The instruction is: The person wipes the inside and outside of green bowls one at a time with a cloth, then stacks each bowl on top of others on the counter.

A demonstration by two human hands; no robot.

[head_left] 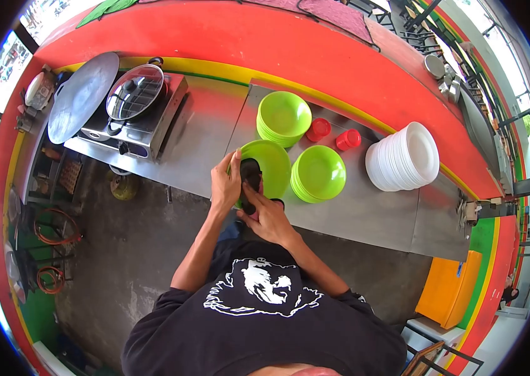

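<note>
- A stainless-steel counter (365,207) is seen running from ten o'clock to four o'clock, backed by a red wall (290,50) edged with a yellow stripe.
- A grey concrete floor (133,250) is seen below the counter; an orange box (450,288) stands at four o'clock.
- At ten o'clock a gas stove (146,125) is set on the counter, with a glass pot lid (135,92) on it and a round metal griddle (82,95) just beside it.
- A green plate (274,164) near the centre is gripped at its left rim by the left hand (225,183), fingers clenched on the edge.
- A dark cloth or sponge (250,182) is pressed onto the plate by the right hand (265,216), which is closed around it; what exactly it is cannot be made out.
- A stack of green bowls (284,116) lies at twelve o'clock, a stack of green plates (320,172) just beside the held plate, two red cups (334,135) between them, and a stack of white plates (406,156) at two o'clock.
- The picture edges are cut off by the round lens; items at nine o'clock are too small to identify.
</note>
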